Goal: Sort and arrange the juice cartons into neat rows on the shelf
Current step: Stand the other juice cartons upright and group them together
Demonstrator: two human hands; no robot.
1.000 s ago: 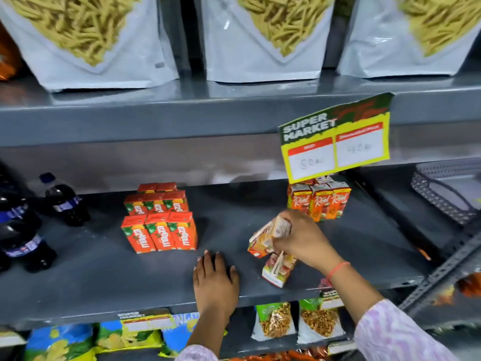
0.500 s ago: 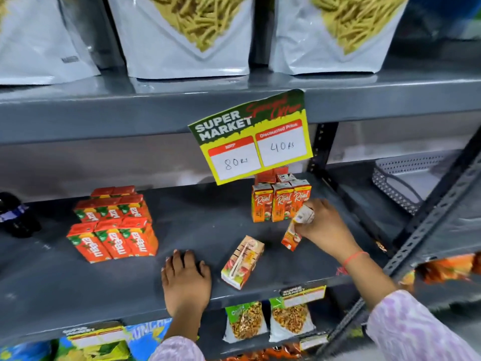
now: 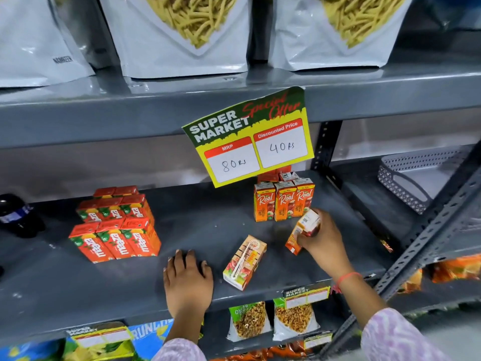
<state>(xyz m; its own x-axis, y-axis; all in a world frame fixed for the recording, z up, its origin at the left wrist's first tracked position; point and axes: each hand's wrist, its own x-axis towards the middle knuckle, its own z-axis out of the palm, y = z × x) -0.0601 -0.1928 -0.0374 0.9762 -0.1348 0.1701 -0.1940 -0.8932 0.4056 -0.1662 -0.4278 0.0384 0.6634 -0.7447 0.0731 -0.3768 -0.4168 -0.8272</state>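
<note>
Grey steel shelf, w/ cartons in two groups plus two strays. Toward the left end, the red Maaza cartons stand upright in tidy rows running front to back: that batch looks done, as a judgement. Toward the right end, near the back, the orange Real cartons stand in a row of three w/ more behind, partly hidden by the hanging price sign.

Left to do, by the look of it: two cartons. One, the loose carton, lies flat on its side near the front edge, straw face up, between the two hands, touching neither. The other, the held carton, is tilted, its bottom corner at or just above the shelf, just in front of the Real row's right end; whether it touches the row, can't tell.

Right hand: grip closed round the held carton, fingers wrapped on its right side. Left hand: palm down, flat on the shelf at the front edge, fingers spread, holding nothing.

Est. progress: mostly sorted; the held carton needs standing upright in line, then the loose one.
</note>
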